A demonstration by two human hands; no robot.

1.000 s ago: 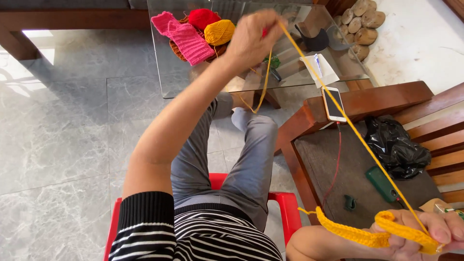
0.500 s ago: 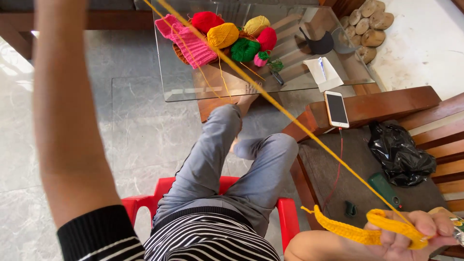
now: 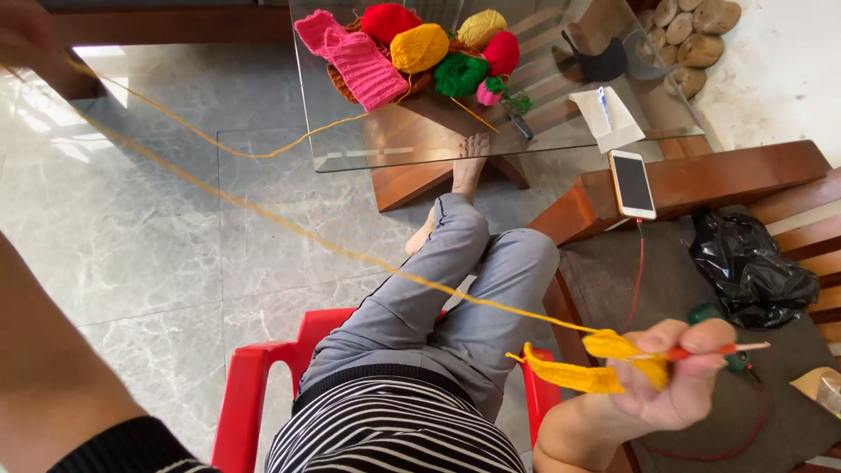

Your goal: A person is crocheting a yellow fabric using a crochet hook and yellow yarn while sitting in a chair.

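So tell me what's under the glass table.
Through the glass table show its wooden base, grey marble floor and the person's bare foot. The yarn balls and pink knitted piece on top cover whatever lies beneath them.

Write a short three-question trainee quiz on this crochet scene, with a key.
1. True or false: the right hand grips a thin orange-handled crochet hook along with a small yellow crocheted strip.
2. Where does the white rectangular smartphone lie?
A. on the glass table top
B. on the brown wooden armrest
C. on the grey stone floor
3. Fill in: the taut yellow yarn strand runs from the crocheted strip up to the raised ____ hand.

Key: 1 true; 2 B; 3 left.
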